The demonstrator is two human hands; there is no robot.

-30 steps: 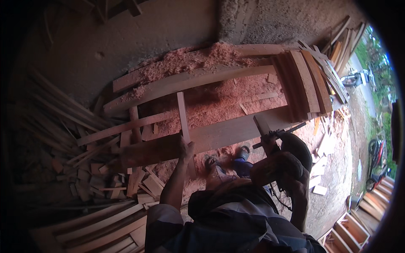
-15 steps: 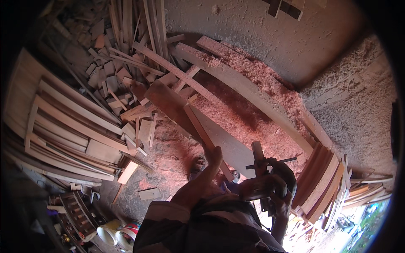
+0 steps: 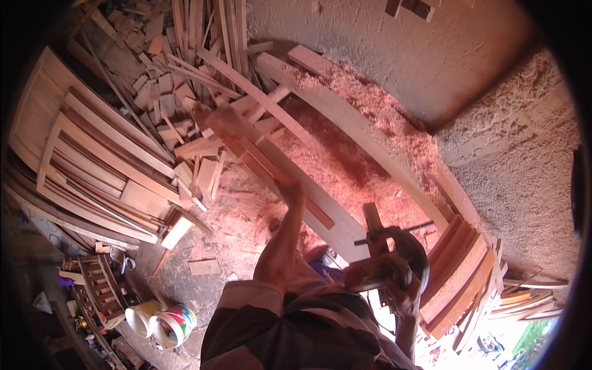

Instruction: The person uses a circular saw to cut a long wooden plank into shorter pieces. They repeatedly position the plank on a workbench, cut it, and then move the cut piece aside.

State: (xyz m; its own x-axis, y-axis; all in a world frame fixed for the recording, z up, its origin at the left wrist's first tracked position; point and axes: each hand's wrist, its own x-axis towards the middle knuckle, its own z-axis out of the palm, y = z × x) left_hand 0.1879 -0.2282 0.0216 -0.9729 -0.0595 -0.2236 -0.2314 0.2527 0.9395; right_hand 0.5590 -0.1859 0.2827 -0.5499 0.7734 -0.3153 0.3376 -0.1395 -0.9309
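My left hand [image 3: 293, 193] is closed round a narrow wooden strip [image 3: 319, 214]. The strip lies over a long wide board [image 3: 308, 185] and runs nearly along it; whether it touches the board I cannot tell. My right hand [image 3: 405, 297] grips a dark handheld power tool [image 3: 394, 262], which looks like an electric planer with a thin crosswise rod [image 3: 414, 229]. The tool sits by the near right end of the board. A short wooden block [image 3: 372, 217] sticks out ahead of it; how the two join is hidden.
Reddish shavings [image 3: 336, 148] cover the ground around long beams [image 3: 370, 139]. Offcuts [image 3: 163, 92] heap up at far left. Stacked panels and frames [image 3: 111, 166] stand left, buckets [image 3: 174, 325] at lower left. Curved wooden pieces [image 3: 453, 277] stack up right of the tool.
My left hand has moved away from me and to the left with the strip, which has turned to lie more along the board. My right hand stays about where it was with the tool.
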